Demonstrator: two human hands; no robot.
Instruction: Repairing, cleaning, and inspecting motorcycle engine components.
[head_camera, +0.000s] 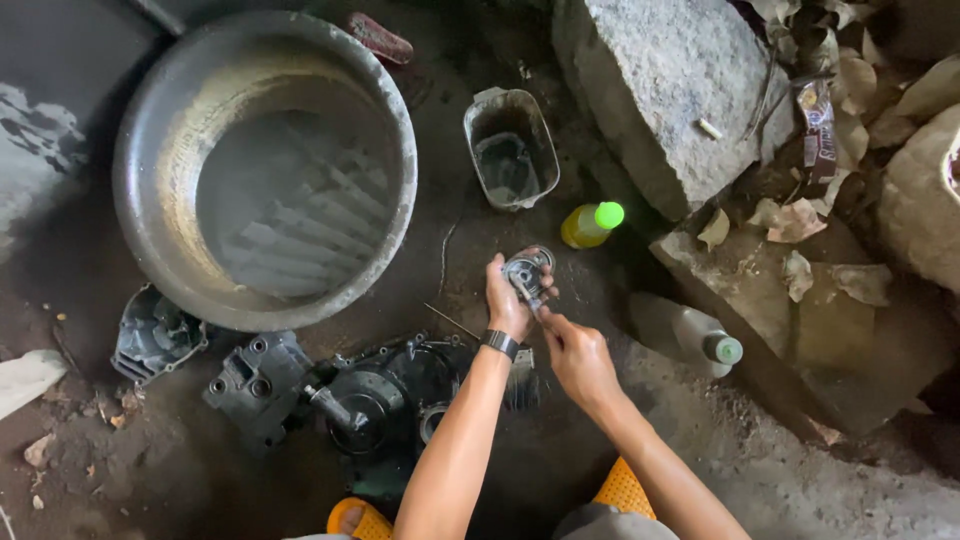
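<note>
Forearms: both bare arms reach up from the bottom edge, above orange sandals (624, 488) on the dirt floor (760, 470).
Left hand (506, 300): its grip is closed around a small round metal part (527, 270), held up over the floor; a dark watch (500, 343) sits on the wrist.
Right hand (578, 355): fingers pressed together, fingertips touching the lower edge of the metal part.
Just below the hands: a black engine casing (375, 400) lies on the floor, with a grey cover (155, 335) further left.
Upper left: a large metal basin (265, 165), holding murky liquid.
Above the hands: a dirty cut plastic tub (511, 148) and a yellow bottle with a green cap (592, 224).
Right: a clear bottle (700, 338) lying beside stone blocks (660, 90) and dry leaves (800, 220).
</note>
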